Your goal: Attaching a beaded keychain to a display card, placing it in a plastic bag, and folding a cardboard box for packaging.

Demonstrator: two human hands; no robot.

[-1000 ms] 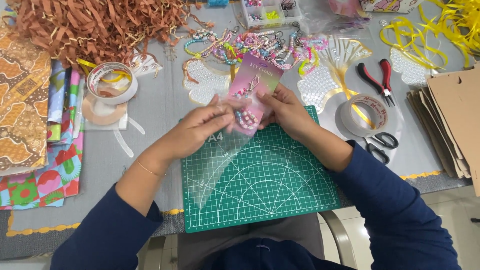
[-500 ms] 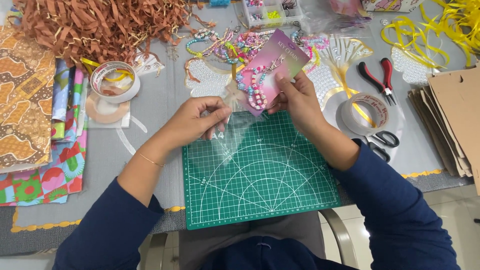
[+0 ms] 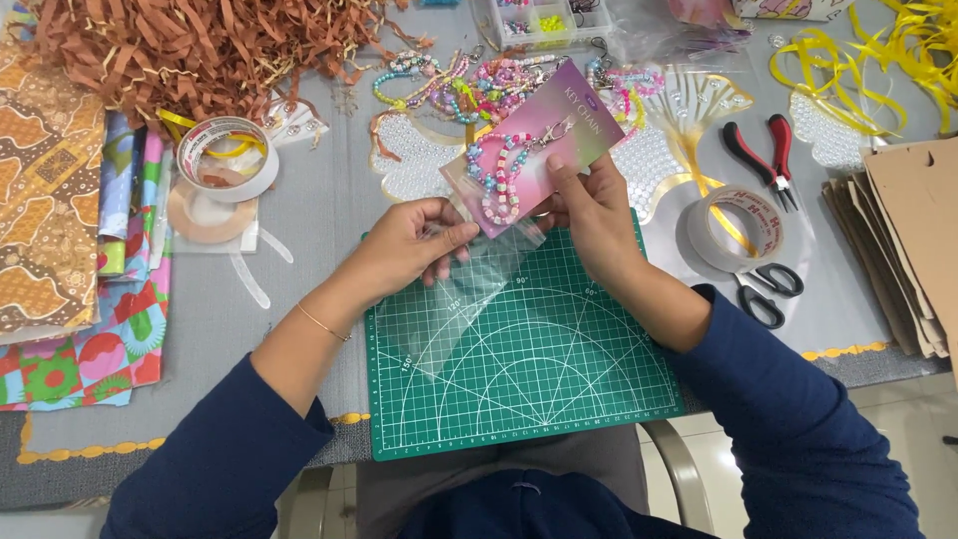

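Both hands closed: right hand (image 3: 589, 205) pinches beaded keychain card (image 3: 529, 150), left hand (image 3: 409, 245) clear sleeve (image 3: 469, 289).

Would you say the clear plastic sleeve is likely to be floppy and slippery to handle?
Probably floppy: the clear plastic sleeve sags from the left hand onto the green cutting mat. Likely light, since fingertips alone hold it. Its glossy surface suggests it may be slippery.

At twelve o'clock the bead organiser box (image 3: 539, 18) is cut off by the top edge. At three o'clock the cardboard stack (image 3: 913, 240) runs past the right edge.
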